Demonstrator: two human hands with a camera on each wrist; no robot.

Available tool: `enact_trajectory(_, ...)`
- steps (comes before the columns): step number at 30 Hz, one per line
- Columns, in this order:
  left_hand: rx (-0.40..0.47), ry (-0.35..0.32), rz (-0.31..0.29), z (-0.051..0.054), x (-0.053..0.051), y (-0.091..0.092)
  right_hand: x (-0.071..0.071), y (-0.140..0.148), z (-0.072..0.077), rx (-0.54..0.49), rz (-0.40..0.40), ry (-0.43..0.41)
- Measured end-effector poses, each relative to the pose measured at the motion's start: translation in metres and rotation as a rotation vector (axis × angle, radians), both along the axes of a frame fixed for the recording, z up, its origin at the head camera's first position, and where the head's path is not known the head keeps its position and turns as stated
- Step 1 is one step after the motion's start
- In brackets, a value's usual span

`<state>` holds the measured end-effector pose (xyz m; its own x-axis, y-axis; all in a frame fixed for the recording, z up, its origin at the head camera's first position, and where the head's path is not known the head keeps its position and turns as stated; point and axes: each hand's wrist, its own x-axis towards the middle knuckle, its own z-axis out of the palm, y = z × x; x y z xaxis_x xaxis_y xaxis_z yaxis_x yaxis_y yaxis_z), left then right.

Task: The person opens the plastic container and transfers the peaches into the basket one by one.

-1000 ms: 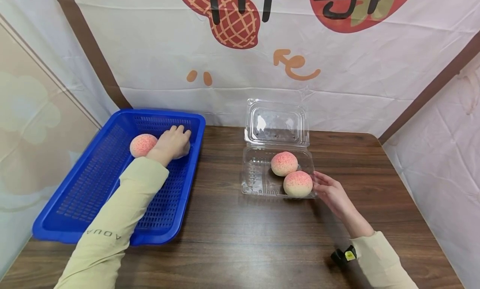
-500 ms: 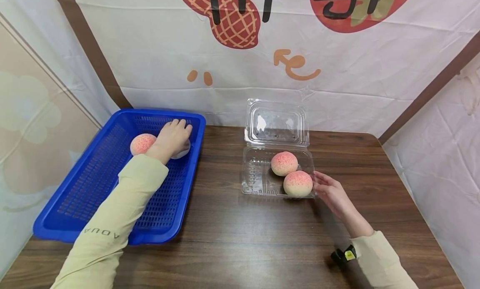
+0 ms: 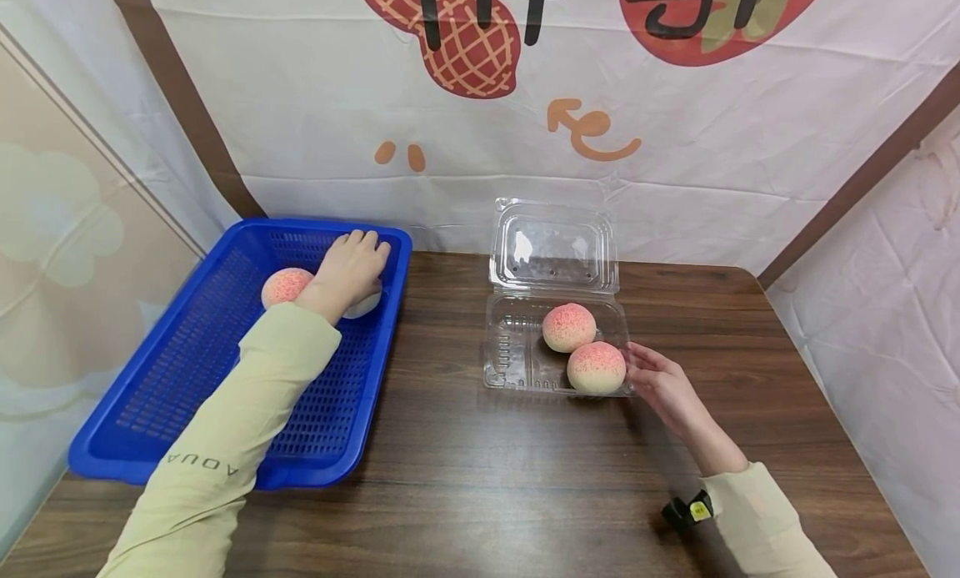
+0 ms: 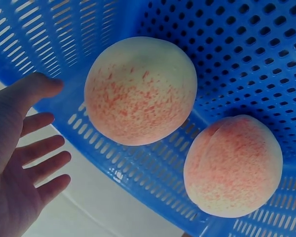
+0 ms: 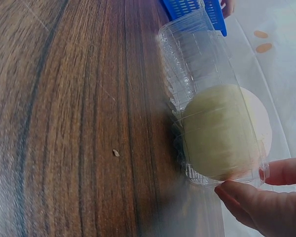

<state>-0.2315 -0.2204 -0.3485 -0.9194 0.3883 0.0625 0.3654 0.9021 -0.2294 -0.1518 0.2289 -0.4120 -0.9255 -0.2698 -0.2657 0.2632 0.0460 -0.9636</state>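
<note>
My left hand (image 3: 347,269) hovers over the far right corner of the blue basket (image 3: 161,471). In the left wrist view its fingers are spread and relaxed, with a gap to the closest peach (image 4: 140,91). A second peach (image 4: 233,166) lies beside that one in the basket. Seen from the head, one peach (image 3: 285,287) shows left of the hand and the other is mostly covered by it. With thumb and fingers, my right hand (image 3: 670,392) pinches the right edge of a clear plastic clamshell box (image 3: 517,361). Two peaches (image 3: 568,327) sit in its right half.
The box's lid (image 3: 553,246) stands raised against the printed cloth backdrop (image 3: 315,86). Basket and box rest on a dark wooden table (image 3: 465,478). A black band with a yellow tag (image 3: 701,508) is at the right wrist.
My left hand has lifted slightly and shifted toward the basket's far edge, baring more of the peach beneath it. The right hand and the box have stayed in place.
</note>
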Motion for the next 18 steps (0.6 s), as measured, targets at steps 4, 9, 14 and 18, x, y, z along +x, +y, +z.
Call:
enact_trajectory(4,0.007,0.019,-0.013,0.003,0.0,0.001,0.0,0.0,0.001,0.003,-0.001,0.0)
enact_trajectory(9,0.003,0.038,-0.014,0.006,-0.001,0.003,0.0,0.0,0.001,0.011,-0.006,-0.001)
enact_trajectory(14,0.011,0.035,-0.007,0.01,-0.001,0.006,0.0,0.0,0.001,0.012,-0.007,-0.001)
enact_trajectory(18,0.014,0.048,-0.014,0.013,-0.001,0.009,0.0,-0.001,0.001,0.009,-0.009,-0.002)
